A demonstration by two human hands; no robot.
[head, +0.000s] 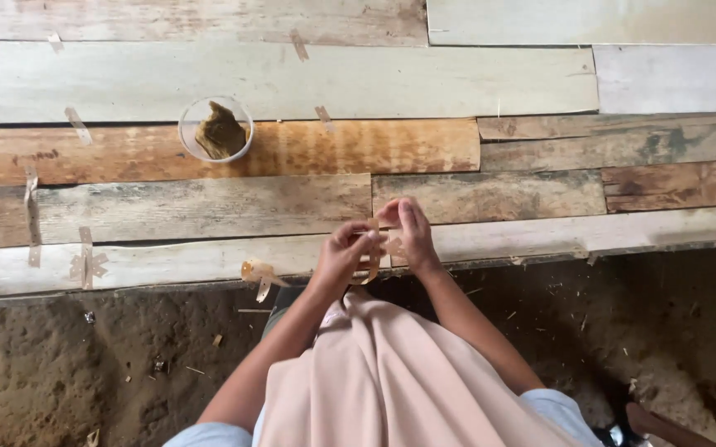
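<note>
Pink cloth (pixel 399 381) drapes below both hands, left hand (pixel 343 253) and right hand (pixel 412 232) together, pinching a thin, tan, curling strip (pixel 370 263) between their fingertips.

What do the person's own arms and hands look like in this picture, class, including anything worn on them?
Both arms are bare from the short pale blue sleeves down to the fingers. The left hand and right hand wear no gloves; no rings, watch or bracelets can be made out. A pale pink cloth covers the lap between the arms.
</note>
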